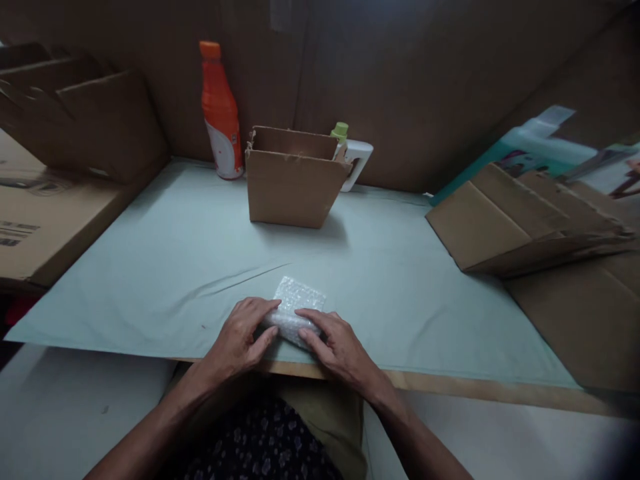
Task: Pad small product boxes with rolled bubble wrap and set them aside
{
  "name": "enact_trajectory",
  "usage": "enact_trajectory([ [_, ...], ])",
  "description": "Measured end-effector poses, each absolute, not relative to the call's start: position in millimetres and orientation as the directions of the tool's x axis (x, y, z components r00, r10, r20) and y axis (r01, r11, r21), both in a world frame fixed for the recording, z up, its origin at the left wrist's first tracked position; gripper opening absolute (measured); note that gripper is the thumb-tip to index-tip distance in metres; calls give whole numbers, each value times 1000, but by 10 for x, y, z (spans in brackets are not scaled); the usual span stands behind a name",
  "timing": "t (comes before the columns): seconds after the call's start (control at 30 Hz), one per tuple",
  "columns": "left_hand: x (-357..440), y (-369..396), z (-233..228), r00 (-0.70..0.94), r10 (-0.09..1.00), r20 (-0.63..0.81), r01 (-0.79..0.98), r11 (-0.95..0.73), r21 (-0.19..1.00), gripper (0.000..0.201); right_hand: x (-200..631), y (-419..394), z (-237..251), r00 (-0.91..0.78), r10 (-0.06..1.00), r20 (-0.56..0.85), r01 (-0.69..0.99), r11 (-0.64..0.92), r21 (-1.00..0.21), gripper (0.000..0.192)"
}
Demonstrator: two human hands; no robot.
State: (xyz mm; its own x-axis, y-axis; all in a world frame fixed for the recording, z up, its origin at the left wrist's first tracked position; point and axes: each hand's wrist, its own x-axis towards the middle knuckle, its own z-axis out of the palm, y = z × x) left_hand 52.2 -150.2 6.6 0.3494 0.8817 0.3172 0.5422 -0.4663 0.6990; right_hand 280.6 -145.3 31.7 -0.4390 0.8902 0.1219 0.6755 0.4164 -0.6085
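Note:
A piece of bubble wrap (300,293) lies near the front edge of the cloth-covered table, its near part rolled into a thick bundle and its far part flat. My left hand (246,333) grips the left end of the roll between thumb and fingers. On the right end, my right hand (334,340) holds it the same way, thumb on the near side and fingers on top. Whether anything lies inside the roll is hidden by the wrap.
Beyond my hands stands an open cardboard box (295,187), with an orange bottle (220,113) to its left and a white-handled bottle (357,160) partly behind it. Cardboard boxes (85,120) rise at the left. Another box (480,220) and teal jugs (530,150) are at the right.

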Motion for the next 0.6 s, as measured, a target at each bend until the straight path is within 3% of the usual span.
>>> enact_trajectory([
  [0.2, 699, -1225, 21, 244, 926, 289, 695, -375, 613, 37, 2749, -1516, 294, -392, 858, 333, 804, 495, -330, 31],
  [0.33, 742, -1257, 28, 131, 956, 262, 622, -285, 729, 40, 2738, -1491, 248, -461, 839, 287, 790, 536, -297, 35],
  [0.4, 747, -1366, 37, 17, 982, 188, 470, -174, 865, 46, 2764, -1424, 208, -395, 867, 304, 784, 491, -381, 31],
  [0.47, 765, -1485, 56, -64, 997, 37, 234, -21, 972, 55, 2782, -1364, 183, -269, 913, 306, 743, 399, -538, 28],
  [0.53, 804, -1569, 91, -27, 991, -130, -7, 130, 992, 62, 2767, -1350, 186, -169, 956, 241, 647, 292, -704, 26],
  [0.6, 854, -1597, 136, 76, 976, -205, -172, 216, 961, 56, 2722, -1390, 210, -170, 975, 140, 517, 209, -830, 24],
])
